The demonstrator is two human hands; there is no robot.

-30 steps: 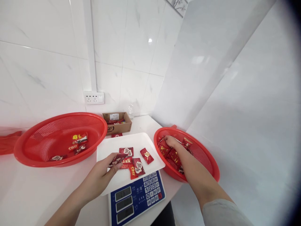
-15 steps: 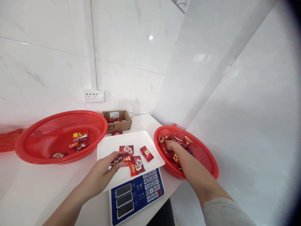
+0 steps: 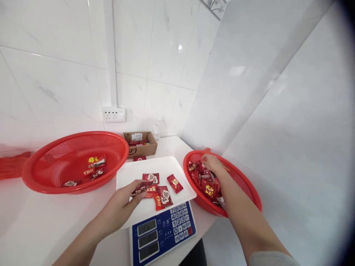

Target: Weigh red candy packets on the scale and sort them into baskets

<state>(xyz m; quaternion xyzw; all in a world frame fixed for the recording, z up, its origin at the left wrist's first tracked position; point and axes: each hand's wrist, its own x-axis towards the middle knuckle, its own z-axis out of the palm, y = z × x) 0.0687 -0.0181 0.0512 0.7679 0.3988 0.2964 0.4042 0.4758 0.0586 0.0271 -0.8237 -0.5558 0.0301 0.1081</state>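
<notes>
My left hand [image 3: 126,201] is closed over the white weighing tray [image 3: 130,168], pinching a dark red wrapped candy [image 3: 141,187] between thumb and fingers. Under and beside it on the tray lie several red wrapped candies [image 3: 165,195], one of them apart [image 3: 175,183] toward the right. The tray sits on a blue electronic scale [image 3: 166,231] with a keypad and three displays. My right hand [image 3: 212,163] reaches into the right red basket [image 3: 244,184], fingers curled down at its pile of wrapped candies [image 3: 208,184]. Whatever those fingers hold is hidden.
A larger red basket [image 3: 69,142] on the left holds several wrapped candies [image 3: 95,166]. Behind the tray stands a small cardboard box [image 3: 144,149] with packets inside, beside a clear plastic container [image 3: 156,131]. The tiled wall carries a socket [image 3: 114,114].
My right hand has drawn back and lifted slightly within the right basket, showing more of the candies. My left hand keeps its candy over the tray. The view has shifted a little.
</notes>
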